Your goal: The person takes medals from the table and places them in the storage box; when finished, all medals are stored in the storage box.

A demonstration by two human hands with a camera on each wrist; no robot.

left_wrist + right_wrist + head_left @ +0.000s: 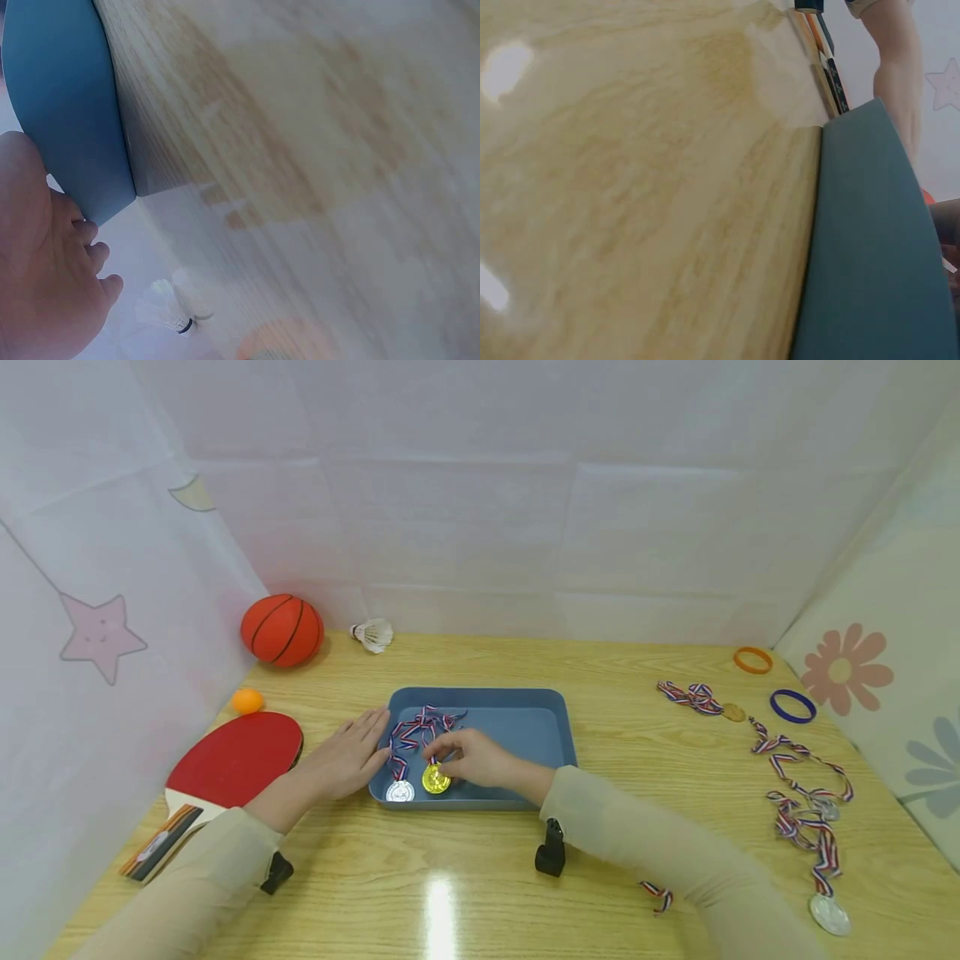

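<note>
Gold medal [436,779] lies at the front edge inside the blue tray [525,727], beside a silver medal [400,792]; we see our right hand [472,758] pinching it with curled fingertips. Our left hand [347,762] rests flat, fingers straight, against the tray's left wall on the bench [480,877].

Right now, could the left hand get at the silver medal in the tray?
Probably yes. The left hand lies flat against the tray's left rim, and the silver medal sits just inside that rim, uncovered. The right hand holds the gold medal beside it, not over it.
</note>
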